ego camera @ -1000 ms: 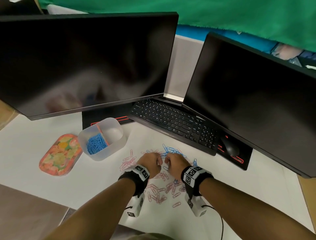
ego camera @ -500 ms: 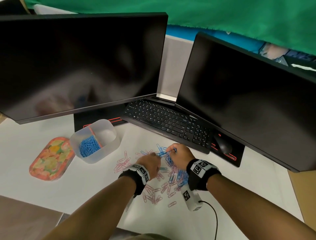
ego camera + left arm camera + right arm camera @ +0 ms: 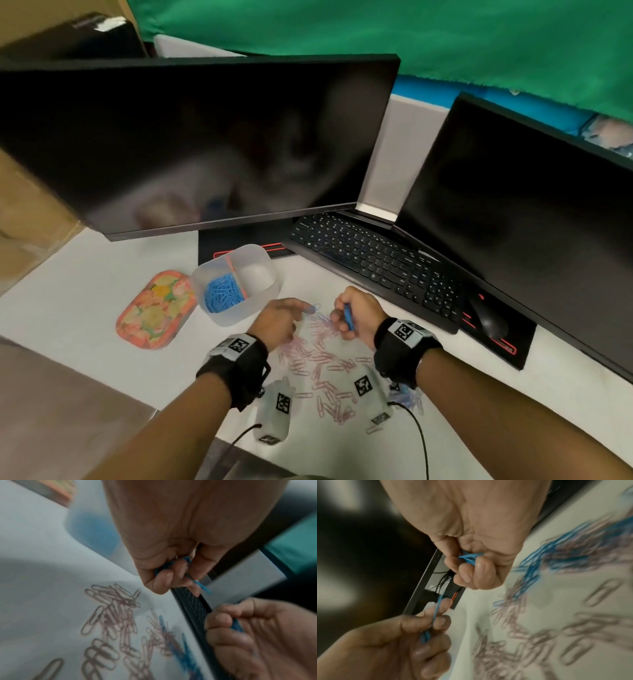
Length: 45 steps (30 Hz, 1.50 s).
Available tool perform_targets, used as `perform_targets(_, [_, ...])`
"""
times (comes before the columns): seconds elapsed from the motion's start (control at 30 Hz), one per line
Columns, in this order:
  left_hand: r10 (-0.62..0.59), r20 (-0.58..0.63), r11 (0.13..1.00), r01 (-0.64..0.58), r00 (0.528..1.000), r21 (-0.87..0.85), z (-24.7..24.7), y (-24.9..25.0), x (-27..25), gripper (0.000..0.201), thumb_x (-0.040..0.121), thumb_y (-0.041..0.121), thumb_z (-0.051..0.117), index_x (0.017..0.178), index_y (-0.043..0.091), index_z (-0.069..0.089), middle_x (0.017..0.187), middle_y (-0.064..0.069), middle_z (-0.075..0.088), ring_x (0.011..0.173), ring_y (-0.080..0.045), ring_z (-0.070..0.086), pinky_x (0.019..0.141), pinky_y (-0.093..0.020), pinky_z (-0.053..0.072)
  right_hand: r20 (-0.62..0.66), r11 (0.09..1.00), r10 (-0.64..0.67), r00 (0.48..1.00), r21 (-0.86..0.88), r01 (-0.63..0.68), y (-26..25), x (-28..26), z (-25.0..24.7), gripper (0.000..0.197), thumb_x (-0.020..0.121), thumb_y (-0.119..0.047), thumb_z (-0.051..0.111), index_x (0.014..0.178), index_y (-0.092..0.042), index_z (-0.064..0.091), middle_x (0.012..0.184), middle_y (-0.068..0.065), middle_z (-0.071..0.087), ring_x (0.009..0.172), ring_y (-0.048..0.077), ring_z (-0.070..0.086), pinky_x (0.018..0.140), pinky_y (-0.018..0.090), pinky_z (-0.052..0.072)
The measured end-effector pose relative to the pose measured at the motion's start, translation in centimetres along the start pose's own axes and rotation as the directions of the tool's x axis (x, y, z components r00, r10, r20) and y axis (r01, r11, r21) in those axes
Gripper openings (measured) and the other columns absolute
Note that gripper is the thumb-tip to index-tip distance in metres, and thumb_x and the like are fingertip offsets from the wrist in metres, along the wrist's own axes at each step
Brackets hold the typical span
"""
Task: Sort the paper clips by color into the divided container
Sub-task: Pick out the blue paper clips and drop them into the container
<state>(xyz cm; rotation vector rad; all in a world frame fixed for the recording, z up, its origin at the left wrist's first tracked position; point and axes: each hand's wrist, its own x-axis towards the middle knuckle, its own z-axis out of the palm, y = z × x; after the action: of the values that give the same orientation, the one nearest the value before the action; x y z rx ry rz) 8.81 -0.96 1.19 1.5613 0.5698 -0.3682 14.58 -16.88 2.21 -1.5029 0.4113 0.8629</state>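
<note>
Both hands are pinching blue clips right now. The right hand (image 3: 356,317) has its grip curled tight around a small bundle of blue paper clips (image 3: 469,558), and the left hand (image 3: 278,320) has a few more blue ones (image 3: 199,584) nipped between thumb and fingertips. Both hover just over the loose pile of pink paper clips (image 3: 322,373) on the white surface (image 3: 85,291), with some blue strays (image 3: 539,562) mixed in. The divided container (image 3: 263,301) sits just left of the pile; its left compartment is packed with sorted blue clips (image 3: 222,297), and I can't see anything in the right one. A fruit-print tray (image 3: 154,308) lies left of the container, and the keyboard (image 3: 373,263) is behind the pile.
</note>
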Motion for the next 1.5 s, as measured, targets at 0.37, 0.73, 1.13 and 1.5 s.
perform_targets(0.37, [-0.162, -0.179, 0.737, -0.001, 0.970, -0.676, -9.4, 2.8, -1.2, 0.021, 0.087, 0.027, 0.040, 0.075, 0.014, 0.051, 0.070, -0.005, 0.049, 0.055, -0.019, 0.049, 0.055, -0.027, 0.044, 0.205, 0.990, 0.054, 0.977, -0.141, -0.025, -5.6, 0.9, 14.8, 0.019, 0.087, -0.009, 0.042, 0.069, -0.009, 0.049, 0.051, 0.004, 0.043, 0.043, 0.017, 0.038, 0.049, 0.024, 0.029])
perform_targets(0.73, [-0.284, -0.343, 0.805, 0.029, 0.896, -0.592, -12.0, 4.0, 0.2, 0.031, 0.096, 0.039, 0.048, 0.115, 0.015, 0.049, 0.112, -0.010, 0.051, 0.097, -0.024, 0.052, 0.091, -0.037, 0.044, 0.206, 0.943, 0.069, 0.976, -0.334, 0.004, -7.4, 1.9, 17.9, 0.024, 0.094, -0.021, 0.049, 0.110, -0.004, 0.052, 0.091, 0.015, 0.058, 0.081, 0.026, 0.058, 0.072, 0.035, 0.051])
perform_targets(1.13, [0.207, -0.325, 0.977, -0.214, 0.923, 0.015, -7.9, 2.6, 0.6, 0.029, 0.090, 0.006, 0.050, 0.074, 0.024, 0.065, 0.078, 0.000, 0.065, 0.072, -0.019, 0.060, 0.071, -0.032, 0.048, 0.106, 0.842, -0.173, 0.979, -0.500, 0.203, -5.1, 0.9, 6.9, 0.018, 0.092, -0.017, 0.055, 0.098, -0.003, 0.065, 0.087, 0.006, 0.064, 0.074, 0.017, 0.060, 0.066, 0.026, 0.048])
perform_targets(1.5, [0.245, 0.310, 0.711, -0.388, 0.919, 0.586, 3.7, 0.0, 0.5, 0.015, 0.079, 0.014, 0.057, 0.081, 0.021, 0.070, 0.082, 0.005, 0.072, 0.076, -0.012, 0.065, 0.072, -0.021, 0.051, -0.210, 0.655, -0.319, 0.924, -0.754, 0.055, 3.0, -3.7, -9.5, 0.022, 0.083, -0.007, 0.059, 0.069, -0.023, 0.065, 0.066, -0.009, 0.063, 0.066, 0.010, 0.056, 0.062, 0.015, 0.044])
